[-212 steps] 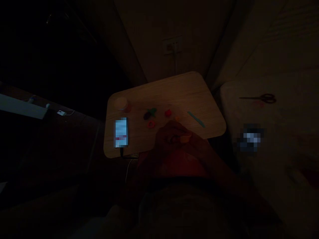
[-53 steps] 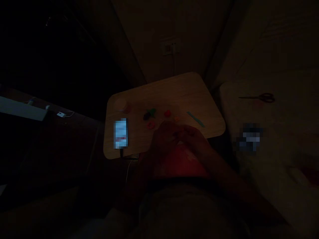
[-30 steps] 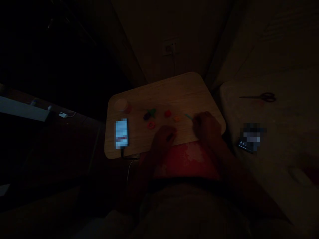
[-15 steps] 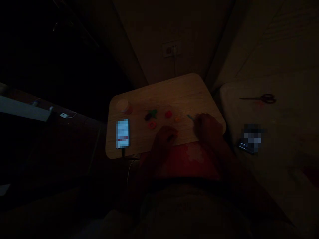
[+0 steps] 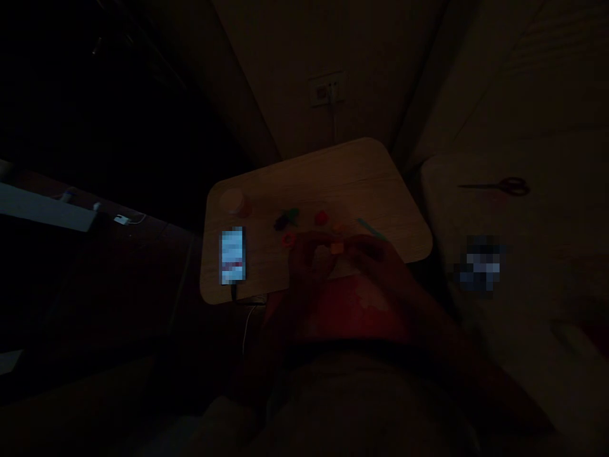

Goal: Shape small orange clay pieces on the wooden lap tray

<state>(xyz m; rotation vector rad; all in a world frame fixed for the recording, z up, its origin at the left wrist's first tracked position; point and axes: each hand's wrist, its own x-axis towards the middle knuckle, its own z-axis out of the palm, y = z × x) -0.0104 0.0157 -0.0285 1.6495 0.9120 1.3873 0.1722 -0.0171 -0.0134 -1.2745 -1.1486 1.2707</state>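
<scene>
In the dim head view, my left hand (image 5: pixel 304 257) is curled at the near edge of the small wooden table. Its fingertips pinch a small orange lump (image 5: pixel 337 247), perhaps modelling clay. My right hand (image 5: pixel 375 257) is closed with its fingertips on the lump's other side. Just beyond the right hand a thin teal stick (image 5: pixel 368 226) lies on the table. Past the hands are a red lump (image 5: pixel 321 218), another orange piece (image 5: pixel 338 228), a red ring-shaped piece (image 5: pixel 288 239), a green piece (image 5: pixel 292 216) and a dark piece (image 5: pixel 281 222).
On the table's (image 5: pixel 342 158) left side are a lit phone (image 5: pixel 232 254) with a cable and a round tub (image 5: pixel 233 201). Scissors (image 5: pixel 511 186) and a blurred object (image 5: pixel 483 263) lie on the pale surface at right. A wall socket (image 5: pixel 327 89) is behind the table.
My right hand has let go of the teal stick, which now lies on the table. It has moved left to meet my left hand at the orange lump.
</scene>
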